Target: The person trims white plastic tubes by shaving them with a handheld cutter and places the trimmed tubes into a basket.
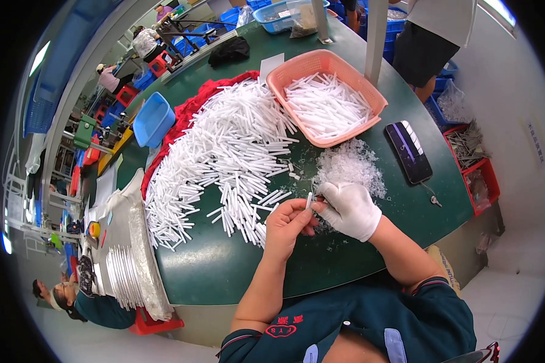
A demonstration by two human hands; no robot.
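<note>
My left hand [288, 226] is bare and pinches a short white plastic tube [309, 201] upright between thumb and fingers. My right hand [350, 212], in a white glove, is closed close against that tube. A thin dark sliver shows by its fingertips, too small to name. Left of my hands spreads a big heap of similar white tubes [218, 145], partly on a red cloth [178, 130]. Beyond my right hand lies a pile of clear plastic shavings [351, 164]. Behind it, a pink plastic basket [326, 143] holds more white tubes.
A smartphone [408, 152] lies on the green table [200, 275] to the right. At the left stand a blue basin [154, 121] and a tray with a row of white rods [123, 275]. A metal post [376, 42] rises behind the basket. Another person [433, 48] stands beyond the table.
</note>
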